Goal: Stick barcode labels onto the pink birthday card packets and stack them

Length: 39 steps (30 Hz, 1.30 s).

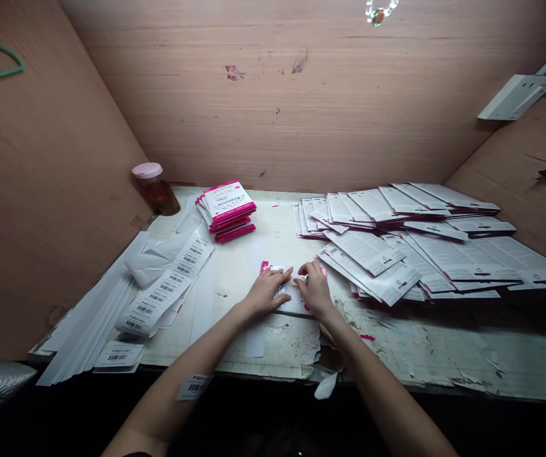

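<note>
Hands (292, 293) on pink-white packet (295, 306).

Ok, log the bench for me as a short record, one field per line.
left hand: spread on a pink-and-white packet
right hand: fingers bent over the packet's other side; pinch unclear
left forearm: barcode label stuck on
left side: curling barcode label strip, fanned white sheets
back left: lidded container, leaning; stack of pink-and-white packets
right side: overlapping pile of packets, printed white faces up
bench surface: worn near the front edge
</note>
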Each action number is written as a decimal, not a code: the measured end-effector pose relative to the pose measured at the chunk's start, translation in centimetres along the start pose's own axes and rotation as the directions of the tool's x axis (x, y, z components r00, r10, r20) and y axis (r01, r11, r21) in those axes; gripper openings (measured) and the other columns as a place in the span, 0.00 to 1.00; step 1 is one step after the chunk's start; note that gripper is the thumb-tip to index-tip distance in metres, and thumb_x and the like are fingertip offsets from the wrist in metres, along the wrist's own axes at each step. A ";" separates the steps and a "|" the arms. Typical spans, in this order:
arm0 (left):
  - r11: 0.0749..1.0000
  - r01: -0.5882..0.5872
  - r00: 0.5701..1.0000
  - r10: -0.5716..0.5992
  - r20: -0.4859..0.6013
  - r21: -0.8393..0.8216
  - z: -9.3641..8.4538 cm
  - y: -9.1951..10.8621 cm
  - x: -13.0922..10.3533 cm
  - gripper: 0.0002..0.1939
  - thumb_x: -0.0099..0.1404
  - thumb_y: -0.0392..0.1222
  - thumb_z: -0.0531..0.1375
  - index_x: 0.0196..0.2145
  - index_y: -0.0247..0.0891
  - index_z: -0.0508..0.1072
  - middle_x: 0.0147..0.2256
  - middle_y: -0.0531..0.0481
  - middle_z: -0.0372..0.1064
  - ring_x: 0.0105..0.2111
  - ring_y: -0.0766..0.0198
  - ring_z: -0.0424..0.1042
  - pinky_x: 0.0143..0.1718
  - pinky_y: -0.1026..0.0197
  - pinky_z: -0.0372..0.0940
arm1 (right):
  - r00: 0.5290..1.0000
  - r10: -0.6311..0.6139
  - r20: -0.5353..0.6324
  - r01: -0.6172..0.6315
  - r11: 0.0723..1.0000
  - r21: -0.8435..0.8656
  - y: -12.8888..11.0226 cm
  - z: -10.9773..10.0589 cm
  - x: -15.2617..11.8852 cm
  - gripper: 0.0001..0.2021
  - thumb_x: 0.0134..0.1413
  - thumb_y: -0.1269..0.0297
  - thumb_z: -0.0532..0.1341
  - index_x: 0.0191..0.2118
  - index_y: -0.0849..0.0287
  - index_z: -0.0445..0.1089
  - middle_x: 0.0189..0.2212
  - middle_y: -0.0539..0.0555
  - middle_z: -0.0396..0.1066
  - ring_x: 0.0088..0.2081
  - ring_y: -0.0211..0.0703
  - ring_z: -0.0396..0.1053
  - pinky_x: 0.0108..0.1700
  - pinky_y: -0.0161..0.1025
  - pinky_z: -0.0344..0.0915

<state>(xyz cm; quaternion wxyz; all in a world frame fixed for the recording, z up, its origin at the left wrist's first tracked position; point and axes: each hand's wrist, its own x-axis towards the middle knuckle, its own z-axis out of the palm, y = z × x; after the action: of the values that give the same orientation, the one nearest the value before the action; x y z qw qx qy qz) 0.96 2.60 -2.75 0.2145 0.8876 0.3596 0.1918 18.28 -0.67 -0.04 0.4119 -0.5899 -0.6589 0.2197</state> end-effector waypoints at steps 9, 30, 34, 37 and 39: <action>1.000 0.014 0.999 -0.014 0.039 -0.003 -0.2 0.4 -0.3 0.39 0.61 0.48 0.63 0.65 0.41 0.51 0.57 0.44 0.66 0.61 0.51 0.57 0.61 0.44 0.50 | 0.547 -0.690 0.474 0.683 0.695 0.225 -12.2 4.8 -7.8 0.13 0.58 0.61 0.63 0.49 0.51 0.70 0.43 0.55 0.67 0.45 0.48 0.58 0.48 0.47 0.61; 0.999 0.012 0.999 -0.013 -0.034 -0.040 -0.3 0.5 -0.5 0.39 0.57 0.38 0.62 0.65 0.39 0.53 0.54 0.45 0.68 0.58 0.51 0.61 0.62 0.44 0.50 | 0.994 0.047 0.094 -0.041 0.997 -0.065 3.0 -1.0 0.4 0.12 0.54 0.57 0.59 0.25 0.57 0.66 0.29 0.52 0.66 0.36 0.46 0.62 0.46 0.46 0.59; 0.998 0.016 0.999 -0.018 -0.046 -0.055 -0.2 0.4 -0.6 0.40 0.58 0.40 0.62 0.65 0.40 0.52 0.52 0.45 0.68 0.57 0.52 0.62 0.62 0.44 0.50 | 0.995 0.091 0.046 -0.084 0.988 -0.132 3.8 0.7 0.3 0.12 0.53 0.55 0.59 0.25 0.57 0.68 0.30 0.53 0.67 0.39 0.49 0.60 0.43 0.45 0.56; 0.999 0.015 0.999 -0.017 -0.040 -0.052 -0.3 0.4 -0.5 0.40 0.59 0.40 0.62 0.66 0.39 0.51 0.52 0.43 0.68 0.57 0.52 0.62 0.61 0.44 0.51 | 0.994 0.109 0.017 -0.104 0.977 -0.184 3.6 1.3 -0.4 0.12 0.54 0.55 0.59 0.26 0.57 0.69 0.32 0.54 0.68 0.41 0.51 0.59 0.42 0.44 0.54; 0.998 0.012 0.999 -0.014 -0.036 -0.054 -0.2 0.3 -0.5 0.41 0.58 0.40 0.63 0.66 0.39 0.51 0.52 0.43 0.68 0.57 0.52 0.61 0.62 0.43 0.50 | 0.993 0.119 0.005 -0.116 0.969 -0.216 3.5 1.4 -0.5 0.12 0.54 0.55 0.59 0.27 0.57 0.69 0.33 0.54 0.68 0.42 0.51 0.59 0.43 0.44 0.54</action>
<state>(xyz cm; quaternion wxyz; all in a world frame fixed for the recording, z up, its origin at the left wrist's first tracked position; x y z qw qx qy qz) 0.71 2.05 -2.49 0.2331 0.8756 0.3638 0.2159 19.20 -0.14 -3.72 0.3260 -0.6671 -0.6463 0.1761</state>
